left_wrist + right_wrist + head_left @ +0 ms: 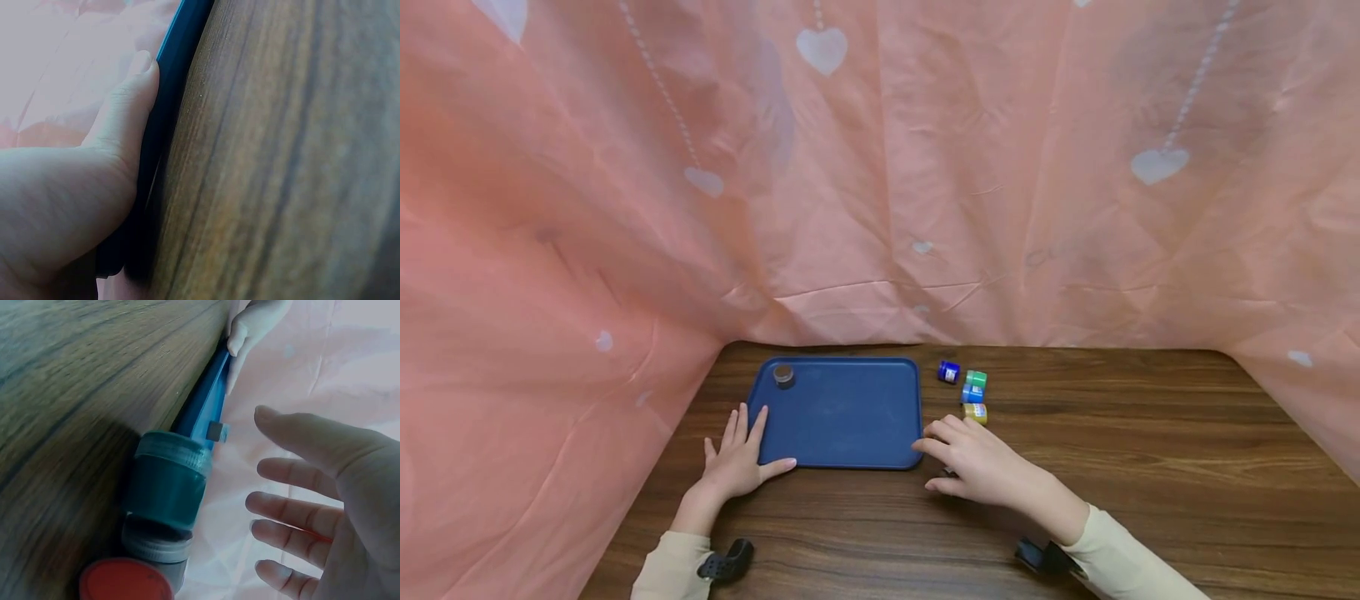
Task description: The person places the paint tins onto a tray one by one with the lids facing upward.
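Note:
A blue tray [850,417] lies on the wooden table. My left hand [735,462] spreads its fingers at the tray's near left corner, the thumb along the front rim. One small dark brown jar [784,377] stands in the tray's far left corner. Just right of the tray, my right hand [977,462] hovers with fingers loosely bent and nothing held. Below it, the right wrist view shows a teal jar [167,478], a grey jar [157,547] and a red-topped jar [125,581] close together; the hand mostly hides them in the head view.
Beyond my right hand are a yellow jar [975,412], a light blue jar [972,393], a green jar [976,378] and a dark blue jar [949,372]. A pink curtain [925,208] with hearts hangs behind the table and along its left side.

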`<action>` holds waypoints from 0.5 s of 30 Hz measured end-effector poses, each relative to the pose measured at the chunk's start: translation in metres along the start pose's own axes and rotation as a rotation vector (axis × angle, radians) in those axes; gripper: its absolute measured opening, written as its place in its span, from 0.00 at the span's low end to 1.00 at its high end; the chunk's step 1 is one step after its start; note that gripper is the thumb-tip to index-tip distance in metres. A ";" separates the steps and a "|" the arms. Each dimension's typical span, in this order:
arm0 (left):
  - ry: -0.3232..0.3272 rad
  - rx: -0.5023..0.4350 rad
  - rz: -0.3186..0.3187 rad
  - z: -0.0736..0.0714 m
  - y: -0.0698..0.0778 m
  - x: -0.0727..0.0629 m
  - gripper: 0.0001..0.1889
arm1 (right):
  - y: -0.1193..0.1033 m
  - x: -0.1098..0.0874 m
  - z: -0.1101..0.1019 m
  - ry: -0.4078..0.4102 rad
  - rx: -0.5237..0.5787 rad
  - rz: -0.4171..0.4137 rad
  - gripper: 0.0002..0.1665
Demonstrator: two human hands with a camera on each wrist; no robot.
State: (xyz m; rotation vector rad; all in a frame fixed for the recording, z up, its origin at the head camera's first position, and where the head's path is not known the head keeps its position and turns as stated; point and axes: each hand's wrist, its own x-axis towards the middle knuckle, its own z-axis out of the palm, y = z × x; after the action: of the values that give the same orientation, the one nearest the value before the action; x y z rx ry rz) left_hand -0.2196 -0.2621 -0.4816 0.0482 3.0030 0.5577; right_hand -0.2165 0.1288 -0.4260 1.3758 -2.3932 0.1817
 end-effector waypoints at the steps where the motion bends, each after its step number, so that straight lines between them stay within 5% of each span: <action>1: 0.001 -0.001 0.001 0.000 -0.001 0.000 0.60 | 0.000 -0.001 0.000 -0.010 0.008 0.001 0.28; 15: -0.008 -0.004 -0.007 0.005 -0.002 0.000 0.60 | -0.002 -0.009 0.002 -0.213 -0.004 0.029 0.28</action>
State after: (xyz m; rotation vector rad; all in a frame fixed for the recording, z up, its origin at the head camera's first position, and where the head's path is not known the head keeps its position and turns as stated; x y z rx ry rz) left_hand -0.2192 -0.2618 -0.4872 0.0399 2.9930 0.5612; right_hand -0.2107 0.1343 -0.4316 1.4231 -2.5851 0.0394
